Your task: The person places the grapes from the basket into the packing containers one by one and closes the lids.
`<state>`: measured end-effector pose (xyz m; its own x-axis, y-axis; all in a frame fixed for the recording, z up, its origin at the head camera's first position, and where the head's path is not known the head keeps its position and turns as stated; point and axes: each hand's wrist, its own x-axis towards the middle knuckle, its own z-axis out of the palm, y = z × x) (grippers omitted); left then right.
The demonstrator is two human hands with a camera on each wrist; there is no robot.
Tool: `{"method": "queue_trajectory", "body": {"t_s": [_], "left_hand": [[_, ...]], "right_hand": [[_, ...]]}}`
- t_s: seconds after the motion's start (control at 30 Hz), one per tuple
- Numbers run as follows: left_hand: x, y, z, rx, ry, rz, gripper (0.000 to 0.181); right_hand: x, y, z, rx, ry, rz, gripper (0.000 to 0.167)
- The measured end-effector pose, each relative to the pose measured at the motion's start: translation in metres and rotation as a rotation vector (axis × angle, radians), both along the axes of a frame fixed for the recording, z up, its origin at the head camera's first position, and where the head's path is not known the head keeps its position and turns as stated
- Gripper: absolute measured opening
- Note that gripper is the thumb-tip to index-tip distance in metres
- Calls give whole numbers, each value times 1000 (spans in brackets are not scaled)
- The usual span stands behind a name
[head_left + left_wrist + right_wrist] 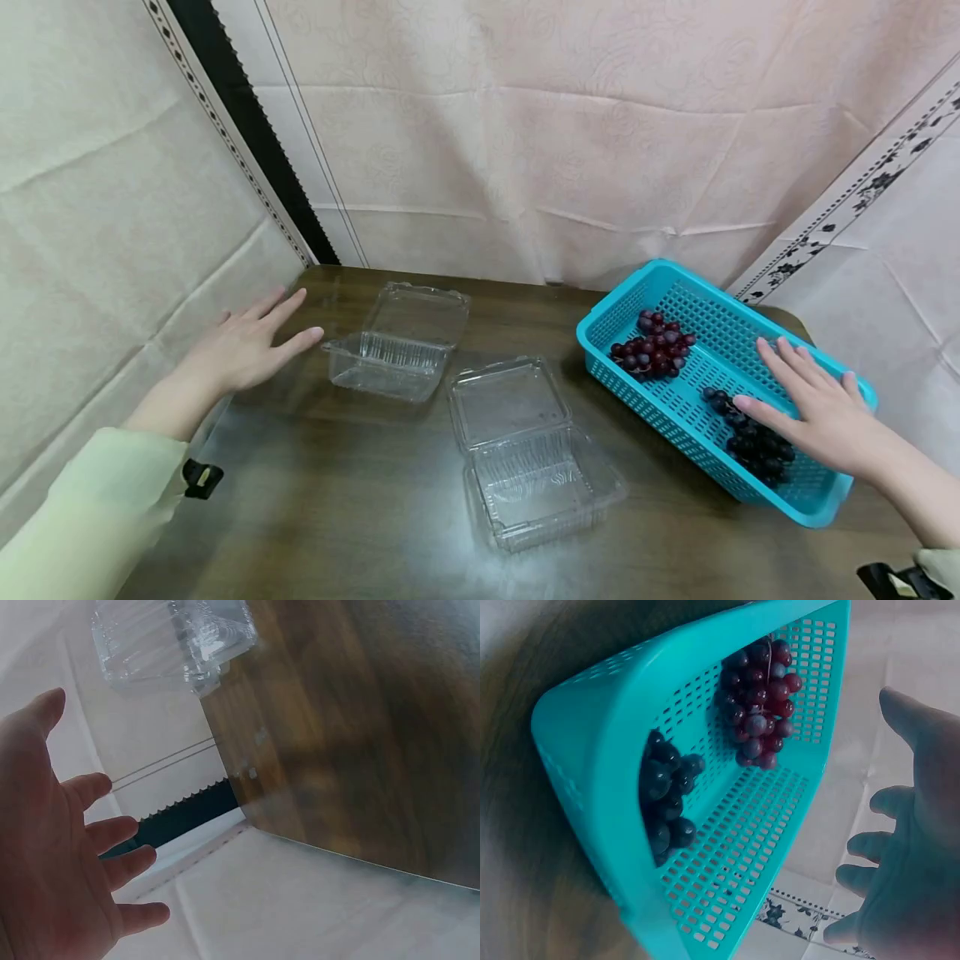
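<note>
While the near box lies open on the table, the right hand hovers, fingers wide and empty, over black grapes at the near end of the basket, by the right edge. Left hand over left edge, fingers wide, empty. Red grapes at basket's far end; far box open near back edge.

There are two clear plastic hinged-lid boxes, one turquoise perforated plastic basket, one dark-red grape bunch and one black grape bunch.
</note>
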<state>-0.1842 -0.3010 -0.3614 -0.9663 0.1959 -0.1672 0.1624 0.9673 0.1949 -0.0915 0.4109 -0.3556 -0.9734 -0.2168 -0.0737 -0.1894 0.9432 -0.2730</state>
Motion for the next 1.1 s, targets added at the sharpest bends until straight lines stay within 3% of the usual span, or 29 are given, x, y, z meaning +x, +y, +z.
{"method": "queue_trajectory", "body": {"t_s": [0.2, 0.43, 0.7, 1.1], "left_hand": [[-9, 7, 4, 6, -27, -3, 91], [-18, 15, 8, 91, -117, -2, 96], [-25, 19, 8, 152, -153, -18, 99], [-27, 19, 4, 251, -263, 27, 101]], "right_hand": [[-4, -10, 6, -34, -36, 19, 90], [-9, -18, 10, -54, -55, 32, 89], [-15, -23, 14, -87, -91, 41, 87], [-20, -25, 16, -109, -124, 53, 86]]}}
